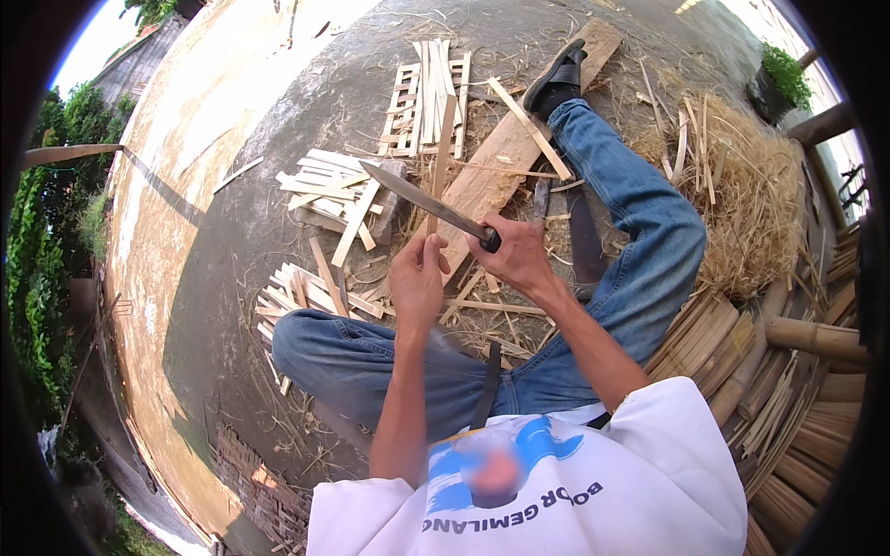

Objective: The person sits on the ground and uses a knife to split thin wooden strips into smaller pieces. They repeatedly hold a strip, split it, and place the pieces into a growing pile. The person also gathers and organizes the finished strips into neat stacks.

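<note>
It was an open-air workshop for splitting cane or wood, set in a yard with a hard grey floor, half sunlit, half shaded. Around me lay pale slats in heaps, beside a thick plank flat on the ground. Curled shavings were strewn underfoot, and a straw-coloured mound of fibres rose at the worker's right, near bamboo poles. A long knife was out. Leafy greenery and a roof beyond showed we stood outdoors.

Black knife handle partly hidden
</note>
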`<state>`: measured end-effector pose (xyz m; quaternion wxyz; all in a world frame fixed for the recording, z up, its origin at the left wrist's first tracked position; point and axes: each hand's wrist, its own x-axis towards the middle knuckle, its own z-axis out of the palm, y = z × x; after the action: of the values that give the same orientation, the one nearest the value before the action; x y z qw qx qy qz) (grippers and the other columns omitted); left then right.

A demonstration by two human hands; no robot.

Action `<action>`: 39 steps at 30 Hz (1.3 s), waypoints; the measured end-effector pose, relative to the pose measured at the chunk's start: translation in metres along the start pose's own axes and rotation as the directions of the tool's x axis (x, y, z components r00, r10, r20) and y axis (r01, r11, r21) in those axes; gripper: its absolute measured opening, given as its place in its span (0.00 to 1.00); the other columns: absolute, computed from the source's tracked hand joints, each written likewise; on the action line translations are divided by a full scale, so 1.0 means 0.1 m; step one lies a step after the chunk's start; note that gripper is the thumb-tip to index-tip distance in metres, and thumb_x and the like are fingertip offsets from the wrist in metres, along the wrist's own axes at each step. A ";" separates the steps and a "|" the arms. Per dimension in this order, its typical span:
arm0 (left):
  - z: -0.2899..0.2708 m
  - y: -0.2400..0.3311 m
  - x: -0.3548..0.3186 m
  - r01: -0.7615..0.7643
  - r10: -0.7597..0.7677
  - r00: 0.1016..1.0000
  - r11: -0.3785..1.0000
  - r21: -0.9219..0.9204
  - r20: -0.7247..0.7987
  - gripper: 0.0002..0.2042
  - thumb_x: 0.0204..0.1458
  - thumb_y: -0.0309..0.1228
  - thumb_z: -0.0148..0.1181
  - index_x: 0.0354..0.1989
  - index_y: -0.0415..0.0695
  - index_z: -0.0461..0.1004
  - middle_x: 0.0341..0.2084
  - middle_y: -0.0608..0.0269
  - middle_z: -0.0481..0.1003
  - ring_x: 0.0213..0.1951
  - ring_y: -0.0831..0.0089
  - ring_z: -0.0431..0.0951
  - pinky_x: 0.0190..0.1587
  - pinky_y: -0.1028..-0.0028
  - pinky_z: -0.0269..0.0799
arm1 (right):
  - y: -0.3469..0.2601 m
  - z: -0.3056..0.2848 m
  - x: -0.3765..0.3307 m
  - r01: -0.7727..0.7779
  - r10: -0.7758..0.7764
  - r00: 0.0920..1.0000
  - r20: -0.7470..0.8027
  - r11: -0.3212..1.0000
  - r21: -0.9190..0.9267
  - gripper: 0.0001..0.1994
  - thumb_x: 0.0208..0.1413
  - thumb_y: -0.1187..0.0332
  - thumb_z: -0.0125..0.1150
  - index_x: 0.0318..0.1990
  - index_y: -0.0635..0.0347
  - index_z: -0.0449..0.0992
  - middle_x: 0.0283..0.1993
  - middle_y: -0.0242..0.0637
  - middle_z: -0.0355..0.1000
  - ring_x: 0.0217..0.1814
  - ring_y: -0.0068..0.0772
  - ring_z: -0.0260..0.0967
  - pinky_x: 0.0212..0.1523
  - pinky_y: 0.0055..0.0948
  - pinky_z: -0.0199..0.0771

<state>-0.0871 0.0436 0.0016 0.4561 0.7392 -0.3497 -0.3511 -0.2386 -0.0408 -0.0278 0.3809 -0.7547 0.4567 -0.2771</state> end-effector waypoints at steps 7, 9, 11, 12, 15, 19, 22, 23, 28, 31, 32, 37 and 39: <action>-0.01 0.17 -0.26 -0.006 0.002 1.000 0.991 0.136 0.027 0.13 0.65 0.33 0.52 0.35 0.36 0.77 0.14 0.65 0.67 0.19 0.79 0.66 0.24 0.73 0.61 | 0.26 0.10 0.10 0.094 -0.077 0.992 0.095 0.979 -0.182 0.11 0.49 0.61 0.65 0.28 0.60 0.76 0.22 0.48 0.74 0.28 0.55 0.76 0.31 0.46 0.74; -0.08 0.16 -0.32 0.034 -0.037 0.999 0.983 0.182 0.014 0.13 0.65 0.33 0.52 0.34 0.36 0.77 0.14 0.66 0.66 0.19 0.80 0.65 0.24 0.74 0.61 | 0.46 0.10 0.30 -0.082 0.101 0.991 0.091 0.978 -0.192 0.12 0.50 0.60 0.64 0.28 0.60 0.78 0.22 0.49 0.75 0.28 0.52 0.77 0.32 0.46 0.74; -0.10 0.17 -0.57 0.073 -0.084 0.993 0.990 0.122 0.085 0.13 0.65 0.33 0.53 0.34 0.36 0.77 0.15 0.67 0.66 0.20 0.81 0.65 0.24 0.75 0.60 | 1.02 -0.20 0.62 -0.301 0.298 0.953 -0.053 0.952 -0.049 0.13 0.49 0.58 0.63 0.28 0.61 0.80 0.22 0.49 0.75 0.27 0.49 0.78 0.32 0.45 0.74; -0.13 0.16 -0.66 0.088 -0.100 0.987 0.991 0.097 0.125 0.13 0.65 0.33 0.53 0.33 0.36 0.77 0.15 0.68 0.66 0.20 0.82 0.65 0.24 0.75 0.60 | 1.26 -0.34 0.72 -0.307 0.312 0.931 -0.192 0.950 0.057 0.14 0.49 0.58 0.63 0.28 0.61 0.80 0.21 0.48 0.75 0.27 0.47 0.78 0.33 0.44 0.74; -0.16 -0.08 -0.63 0.202 -0.204 0.976 0.979 0.038 0.074 0.15 0.67 0.35 0.51 0.33 0.38 0.77 0.15 0.73 0.63 0.19 0.85 0.59 0.23 0.78 0.53 | 0.80 -0.42 0.61 -0.258 0.259 0.966 -0.009 0.958 -0.124 0.15 0.49 0.57 0.63 0.26 0.62 0.80 0.21 0.50 0.75 0.26 0.47 0.77 0.32 0.44 0.74; -0.05 -0.13 -0.40 0.045 -0.050 0.995 0.997 0.058 0.091 0.15 0.68 0.36 0.50 0.33 0.38 0.76 0.15 0.75 0.63 0.18 0.87 0.56 0.21 0.79 0.49 | 0.36 0.01 0.13 0.028 -0.007 0.993 0.120 0.984 -0.174 0.17 0.49 0.56 0.63 0.25 0.63 0.79 0.18 0.48 0.73 0.24 0.46 0.76 0.30 0.43 0.72; -0.14 0.00 -0.56 0.104 -0.117 0.985 0.989 0.101 0.127 0.16 0.67 0.36 0.51 0.32 0.37 0.76 0.16 0.72 0.65 0.19 0.84 0.61 0.22 0.76 0.54 | 0.57 0.06 0.27 -0.226 0.228 0.969 0.091 0.974 -0.030 0.17 0.49 0.56 0.63 0.25 0.65 0.79 0.18 0.46 0.73 0.23 0.43 0.76 0.29 0.42 0.72; -0.16 0.05 -0.60 0.150 -0.164 0.976 0.983 0.105 0.141 0.16 0.67 0.36 0.51 0.31 0.37 0.76 0.16 0.71 0.66 0.20 0.83 0.63 0.23 0.75 0.57 | 0.72 -0.04 0.42 -0.375 0.370 0.925 0.080 0.926 0.044 0.18 0.49 0.56 0.63 0.26 0.66 0.79 0.18 0.45 0.73 0.23 0.42 0.76 0.29 0.41 0.73; -0.04 -0.16 -0.43 0.242 -0.196 0.969 0.878 -0.414 0.150 0.15 0.69 0.40 0.49 0.44 0.39 0.74 0.23 0.68 0.72 0.20 0.85 0.66 0.23 0.81 0.60 | 0.83 -0.17 0.44 -0.505 0.483 0.862 0.152 0.844 0.182 0.19 0.53 0.55 0.64 0.32 0.68 0.80 0.24 0.42 0.78 0.19 0.27 0.72 0.24 0.30 0.72; 0.16 -0.34 0.07 0.136 -0.152 0.988 0.786 -0.603 0.025 0.17 0.69 0.41 0.48 0.51 0.38 0.71 0.32 0.62 0.76 0.24 0.82 0.71 0.28 0.80 0.69 | 0.41 0.08 0.07 -0.532 0.391 0.846 0.364 0.673 0.514 0.20 0.55 0.55 0.68 0.38 0.68 0.80 0.30 0.38 0.81 0.17 0.19 0.68 0.20 0.22 0.68; 0.21 -0.38 0.16 0.111 -0.157 0.988 0.759 -0.642 -0.015 0.17 0.69 0.41 0.48 0.53 0.38 0.70 0.35 0.60 0.77 0.26 0.80 0.73 0.30 0.79 0.72 | 0.26 0.11 -0.05 -0.545 0.370 0.836 0.405 0.644 0.537 0.19 0.55 0.55 0.70 0.39 0.67 0.81 0.32 0.38 0.81 0.18 0.17 0.66 0.20 0.21 0.67; 0.31 -0.44 0.28 0.157 -0.189 0.981 0.687 -0.709 0.033 0.22 0.70 0.45 0.43 0.57 0.37 0.68 0.46 0.52 0.77 0.41 0.69 0.78 0.44 0.70 0.78 | 0.09 0.31 -0.32 -0.440 0.208 0.880 0.426 0.694 0.570 0.14 0.56 0.62 0.71 0.40 0.62 0.79 0.30 0.27 0.73 0.27 0.16 0.68 0.25 0.18 0.67; 0.28 -0.37 0.26 0.204 -0.214 0.974 0.656 -0.726 0.080 0.24 0.70 0.47 0.41 0.58 0.37 0.67 0.49 0.50 0.76 0.44 0.66 0.78 0.46 0.68 0.78 | 0.09 0.31 -0.31 -0.443 0.181 0.881 0.438 0.641 0.627 0.13 0.56 0.62 0.71 0.40 0.62 0.79 0.30 0.27 0.73 0.27 0.15 0.68 0.25 0.18 0.67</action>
<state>-0.0905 0.0222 -0.0471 0.6713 0.5333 -0.0907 -0.5067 -0.2326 -0.0052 -0.0544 0.7563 -0.4915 0.3669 -0.2277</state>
